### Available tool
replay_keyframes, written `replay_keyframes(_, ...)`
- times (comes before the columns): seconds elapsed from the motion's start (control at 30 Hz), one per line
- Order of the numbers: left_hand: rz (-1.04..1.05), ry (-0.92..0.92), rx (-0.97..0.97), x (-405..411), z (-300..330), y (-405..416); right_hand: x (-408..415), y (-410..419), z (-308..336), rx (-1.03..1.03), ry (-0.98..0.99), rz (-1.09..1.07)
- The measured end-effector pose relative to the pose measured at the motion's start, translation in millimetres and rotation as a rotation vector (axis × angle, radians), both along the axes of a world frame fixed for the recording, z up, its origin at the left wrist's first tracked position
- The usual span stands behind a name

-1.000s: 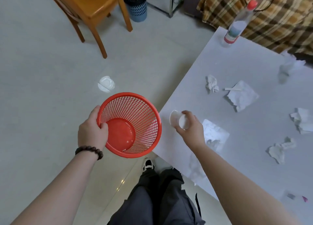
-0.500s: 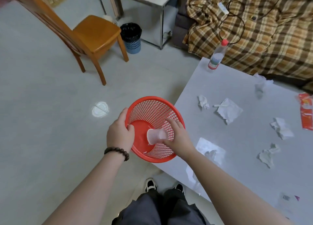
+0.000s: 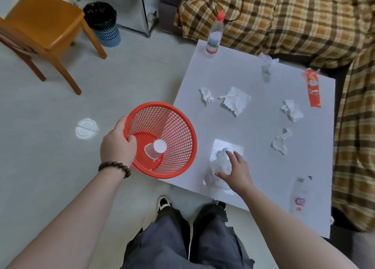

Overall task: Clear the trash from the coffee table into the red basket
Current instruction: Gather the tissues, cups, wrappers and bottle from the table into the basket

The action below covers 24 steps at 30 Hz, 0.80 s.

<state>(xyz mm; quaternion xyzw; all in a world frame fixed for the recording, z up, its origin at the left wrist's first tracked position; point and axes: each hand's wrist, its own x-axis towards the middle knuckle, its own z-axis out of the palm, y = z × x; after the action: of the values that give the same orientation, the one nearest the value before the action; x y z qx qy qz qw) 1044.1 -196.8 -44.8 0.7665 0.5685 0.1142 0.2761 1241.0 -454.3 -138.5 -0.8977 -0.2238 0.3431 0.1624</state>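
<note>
My red basket tilts beside the coffee table, a plastic cup lying inside. Crumpled tissues litter the tabletop.

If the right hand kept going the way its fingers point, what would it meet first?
Most likely the crumpled plastic wrap lying on the table near its front edge. The right hand is open, fingers spread just over or already touching it; depth is unclear.

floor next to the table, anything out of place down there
Yes: a flat white plastic lid lies on the floor, left of the red basket that the left hand grips by its rim. It looks like stray trash, off the coffee table where the rest of the litter is.
</note>
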Motion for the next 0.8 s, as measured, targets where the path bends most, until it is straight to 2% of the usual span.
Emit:
replay_keyframes(0.23,0.026,0.019,0.103,16,-21,-25,12,-35,-74,-0.136,0.004,0.183)
replay_keyframes(0.4,0.047,0.012,0.149,26,-37,-47,13,-39,-120,-0.192,-0.072,0.359)
replay_keyframes(0.63,0.037,0.030,0.136,27,-54,-65,20,-37,-148,-0.139,-0.112,0.302)
replay_keyframes(0.8,0.022,0.049,0.139,27,-52,-65,28,-32,-119,-0.011,-0.070,0.169)
